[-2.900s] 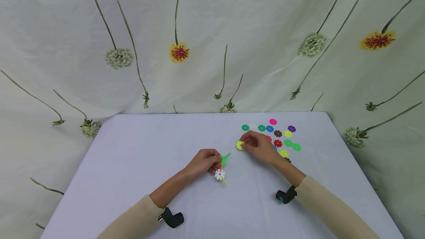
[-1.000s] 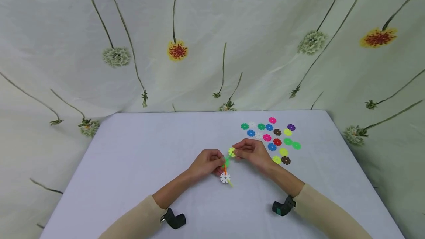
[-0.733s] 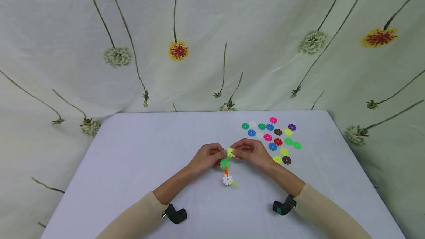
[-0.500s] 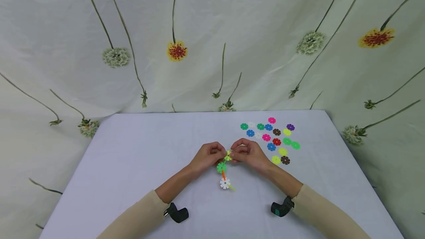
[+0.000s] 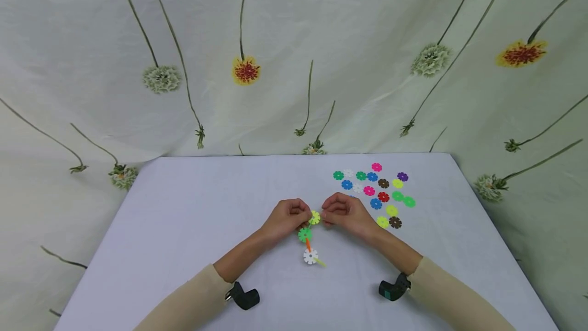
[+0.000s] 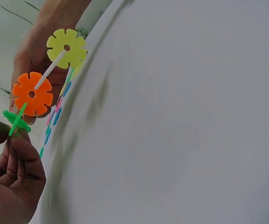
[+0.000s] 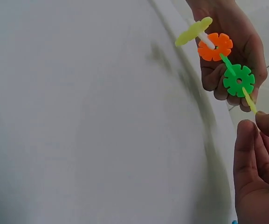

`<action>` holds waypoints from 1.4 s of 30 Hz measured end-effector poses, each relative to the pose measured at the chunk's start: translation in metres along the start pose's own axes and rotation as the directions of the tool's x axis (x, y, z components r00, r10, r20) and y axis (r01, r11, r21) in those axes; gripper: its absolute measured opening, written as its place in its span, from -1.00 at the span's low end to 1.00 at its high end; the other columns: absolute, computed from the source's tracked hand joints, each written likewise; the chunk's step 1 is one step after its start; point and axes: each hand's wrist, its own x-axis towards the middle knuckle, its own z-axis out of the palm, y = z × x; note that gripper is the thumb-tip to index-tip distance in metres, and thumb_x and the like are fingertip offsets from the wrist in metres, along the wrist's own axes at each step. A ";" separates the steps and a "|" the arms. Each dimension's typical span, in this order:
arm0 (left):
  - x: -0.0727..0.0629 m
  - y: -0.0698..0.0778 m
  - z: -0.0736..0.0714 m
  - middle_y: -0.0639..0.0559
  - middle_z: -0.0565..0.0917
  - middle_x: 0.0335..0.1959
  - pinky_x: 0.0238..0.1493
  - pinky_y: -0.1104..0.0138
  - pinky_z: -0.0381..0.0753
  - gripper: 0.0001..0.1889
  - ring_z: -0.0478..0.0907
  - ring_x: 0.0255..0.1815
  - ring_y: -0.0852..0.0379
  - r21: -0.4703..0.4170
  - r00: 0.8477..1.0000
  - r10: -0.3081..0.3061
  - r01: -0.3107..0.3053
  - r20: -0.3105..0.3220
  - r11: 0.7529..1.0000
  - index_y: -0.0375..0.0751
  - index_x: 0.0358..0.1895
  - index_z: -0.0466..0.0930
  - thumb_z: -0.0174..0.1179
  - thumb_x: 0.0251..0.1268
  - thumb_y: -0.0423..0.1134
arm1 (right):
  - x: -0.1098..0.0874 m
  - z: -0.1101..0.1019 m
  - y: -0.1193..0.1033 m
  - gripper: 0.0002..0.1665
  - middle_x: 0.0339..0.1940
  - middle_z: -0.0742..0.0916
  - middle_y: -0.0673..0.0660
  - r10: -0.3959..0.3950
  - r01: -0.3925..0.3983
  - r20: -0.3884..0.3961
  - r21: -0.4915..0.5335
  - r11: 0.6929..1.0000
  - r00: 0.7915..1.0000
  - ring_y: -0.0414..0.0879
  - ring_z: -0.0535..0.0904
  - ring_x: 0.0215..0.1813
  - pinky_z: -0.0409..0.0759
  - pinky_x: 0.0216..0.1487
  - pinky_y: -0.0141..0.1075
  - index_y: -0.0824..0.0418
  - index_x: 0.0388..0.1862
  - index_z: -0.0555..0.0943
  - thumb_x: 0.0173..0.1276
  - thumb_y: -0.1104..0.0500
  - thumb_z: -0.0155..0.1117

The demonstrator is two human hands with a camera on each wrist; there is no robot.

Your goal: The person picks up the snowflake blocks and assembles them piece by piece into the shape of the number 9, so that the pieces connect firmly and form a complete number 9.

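Note:
My left hand pinches a green interlocking disc between thumb and fingers, as the left wrist view shows. It belongs to a chain of notched plastic discs: a yellow one, a white disc, an orange disc, green ones, and another yellow disc at the upper end. My right hand is to the right, fingers curled, its thumb tip right at that end disc's edge. I cannot tell whether it still grips this disc. The chain hangs below the left fingertips in the head view.
Loose discs in pink, blue, purple, red, brown, yellow and green lie flat on the white table at the back right, just beyond the right hand. A flower-printed cloth hangs behind. A dark camera sits on each wrist.
The right hand has brought the yellow disc from beside the loose pile leftward to the chain, then shifted slightly right. The left hand has turned the chain, which hangs lower.

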 end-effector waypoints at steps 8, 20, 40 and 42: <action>-0.003 -0.003 -0.004 0.10 0.71 -0.41 -0.25 0.46 0.63 -0.84 0.62 -0.36 0.27 0.007 1.000 -0.009 0.009 -0.020 1.000 -0.36 -0.12 0.66 0.24 0.51 -0.29 | -0.005 -0.015 0.010 -0.70 -0.08 0.82 0.12 -0.061 0.028 -0.115 -0.274 0.961 0.991 -0.12 0.74 -0.10 0.71 -0.02 -0.41 0.21 0.06 0.68 0.46 0.13 0.50; -0.003 -0.005 -0.006 0.10 0.71 -0.42 -0.23 0.46 0.63 -0.83 0.61 -0.35 0.24 0.014 1.000 0.000 0.000 0.002 1.000 -0.37 -0.09 0.67 0.24 0.52 -0.29 | -0.029 -0.055 0.014 -0.72 -0.02 0.80 0.08 -0.150 -0.079 -0.328 -0.592 0.802 0.933 -0.02 0.58 0.01 0.59 0.07 -0.21 0.09 0.07 0.75 0.42 0.12 0.53; -0.002 -0.009 -0.003 0.11 0.71 -0.40 -0.22 0.44 0.62 -0.85 0.61 -0.34 0.23 -0.003 1.000 -0.030 0.030 -0.001 1.000 -0.34 -0.10 0.66 0.25 0.51 -0.29 | -0.070 -0.144 0.032 -0.57 0.11 0.63 0.42 -0.112 -0.339 -0.548 -0.651 0.679 0.829 0.27 0.47 0.09 0.42 -0.08 -0.12 0.39 0.18 0.62 0.50 0.12 0.36; -0.003 -0.008 -0.003 0.10 0.71 -0.40 -0.22 0.44 0.62 -0.85 0.60 -0.34 0.23 -0.006 1.000 -0.030 0.030 -0.001 1.000 -0.34 -0.10 0.66 0.25 0.50 -0.29 | -0.070 -0.147 0.034 -0.57 0.09 0.62 0.42 -0.107 -0.343 -0.551 -0.646 0.682 0.827 0.25 0.47 0.06 0.40 -0.10 -0.14 0.40 0.16 0.62 0.50 0.11 0.37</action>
